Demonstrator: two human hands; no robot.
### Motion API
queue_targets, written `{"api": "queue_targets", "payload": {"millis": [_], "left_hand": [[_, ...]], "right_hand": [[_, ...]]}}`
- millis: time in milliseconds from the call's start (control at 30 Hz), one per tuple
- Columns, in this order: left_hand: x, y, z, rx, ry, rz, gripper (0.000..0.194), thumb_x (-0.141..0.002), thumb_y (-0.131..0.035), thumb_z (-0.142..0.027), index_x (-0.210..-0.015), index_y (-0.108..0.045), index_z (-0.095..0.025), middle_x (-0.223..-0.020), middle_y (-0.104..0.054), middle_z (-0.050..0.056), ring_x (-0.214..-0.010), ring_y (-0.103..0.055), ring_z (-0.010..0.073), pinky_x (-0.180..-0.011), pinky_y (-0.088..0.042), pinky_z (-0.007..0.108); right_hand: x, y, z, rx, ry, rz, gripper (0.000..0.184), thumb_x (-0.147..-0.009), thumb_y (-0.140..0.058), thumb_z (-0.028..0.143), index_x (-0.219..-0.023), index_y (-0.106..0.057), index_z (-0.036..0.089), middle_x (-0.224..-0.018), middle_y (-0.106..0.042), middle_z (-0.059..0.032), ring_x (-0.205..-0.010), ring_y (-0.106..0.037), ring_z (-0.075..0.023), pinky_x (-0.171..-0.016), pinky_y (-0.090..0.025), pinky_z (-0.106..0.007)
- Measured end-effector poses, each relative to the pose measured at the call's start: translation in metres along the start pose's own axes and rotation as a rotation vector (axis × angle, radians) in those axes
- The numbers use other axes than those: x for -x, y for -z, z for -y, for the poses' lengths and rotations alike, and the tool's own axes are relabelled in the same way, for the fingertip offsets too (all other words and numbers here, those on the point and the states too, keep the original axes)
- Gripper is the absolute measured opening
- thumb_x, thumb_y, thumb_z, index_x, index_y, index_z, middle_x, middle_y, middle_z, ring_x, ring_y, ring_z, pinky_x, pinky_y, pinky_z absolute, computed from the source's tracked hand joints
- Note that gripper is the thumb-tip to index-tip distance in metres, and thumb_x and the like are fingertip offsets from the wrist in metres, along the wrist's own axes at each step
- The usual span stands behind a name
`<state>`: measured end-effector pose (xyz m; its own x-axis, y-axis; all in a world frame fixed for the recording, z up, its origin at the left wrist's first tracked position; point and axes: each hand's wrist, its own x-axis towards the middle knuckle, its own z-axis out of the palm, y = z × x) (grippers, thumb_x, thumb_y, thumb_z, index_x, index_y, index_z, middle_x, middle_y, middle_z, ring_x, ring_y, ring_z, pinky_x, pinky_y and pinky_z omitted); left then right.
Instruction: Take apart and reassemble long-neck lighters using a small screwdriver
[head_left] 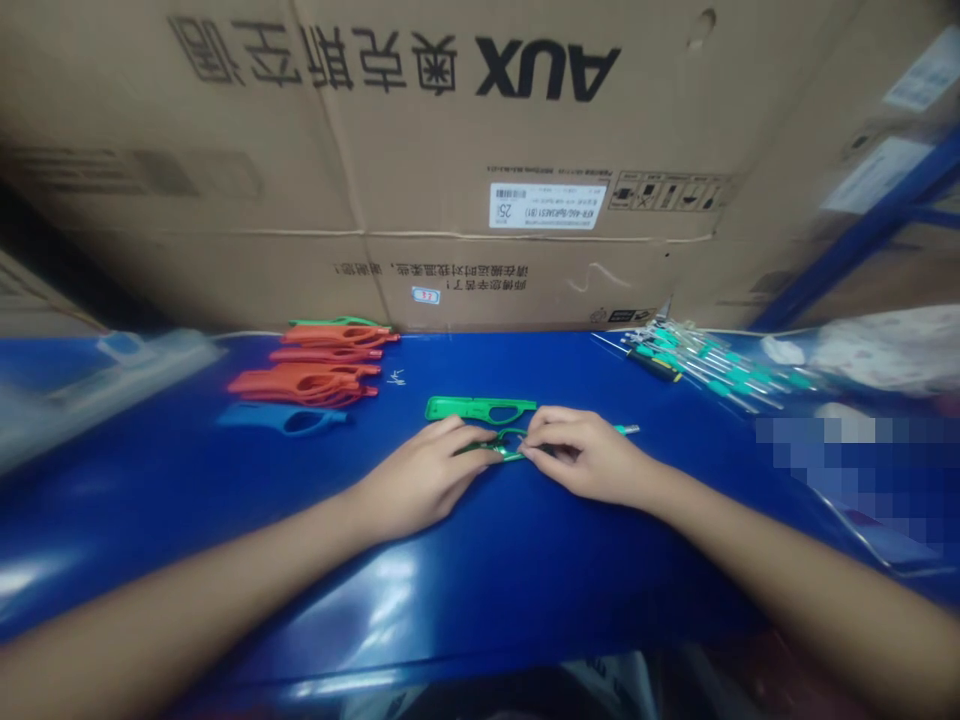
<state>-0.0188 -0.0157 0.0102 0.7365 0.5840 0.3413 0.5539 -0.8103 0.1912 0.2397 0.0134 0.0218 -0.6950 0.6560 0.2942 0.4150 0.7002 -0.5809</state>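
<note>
Between my hands is a green plastic lighter shell (512, 437) with a finger loop, low over the blue table. My left hand (427, 470) is closed, thumb and fingers gripping the shell's left part. Closed in a pinch at the loop's right side, my right hand (589, 452) hides whatever small piece is in its fingertips. A thin rod end with a green part (628, 429) pokes out beyond the right hand's knuckles. Just behind the hands lies a second green shell half (476, 409), flat on the table.
Orange lighter shells (307, 381) are stacked at back left, with a blue shell (283, 418) in front. Back right holds a pile of metal rods with green parts (712, 362) and a dark-handled tool (654, 364). A large cardboard box (420, 130) walls off the blue table's (450, 580) back.
</note>
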Motion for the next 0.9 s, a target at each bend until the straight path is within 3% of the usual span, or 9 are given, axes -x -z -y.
{"api": "queue_targets", "payload": {"millis": [167, 900], "left_hand": [[0.001, 0.0005, -0.0004, 0.009, -0.011, -0.011, 0.028, -0.102, -0.047, -0.019, -0.123, -0.065, -0.02, -0.129, -0.067, 0.009, -0.105, -0.061, 0.0227, -0.092, -0.055, 0.04], [0.0005, 0.0003, 0.0006, 0.099, 0.05, 0.016, 0.028, -0.102, -0.047, -0.021, -0.125, -0.063, -0.022, -0.128, -0.065, 0.007, -0.115, -0.057, 0.0227, -0.1, -0.05, 0.041]], "right_hand": [[0.0014, -0.0013, 0.001, 0.066, -0.007, 0.027, 0.017, -0.094, -0.057, 0.021, -0.097, -0.074, 0.021, -0.098, -0.068, -0.0051, -0.077, -0.062, -0.0141, -0.069, -0.046, -0.027], [-0.0004, -0.0037, 0.0009, 0.042, -0.004, -0.018, 0.017, -0.092, -0.056, 0.018, -0.093, -0.073, 0.02, -0.093, -0.071, -0.0047, -0.077, -0.065, -0.0149, -0.07, -0.048, -0.027]]}}
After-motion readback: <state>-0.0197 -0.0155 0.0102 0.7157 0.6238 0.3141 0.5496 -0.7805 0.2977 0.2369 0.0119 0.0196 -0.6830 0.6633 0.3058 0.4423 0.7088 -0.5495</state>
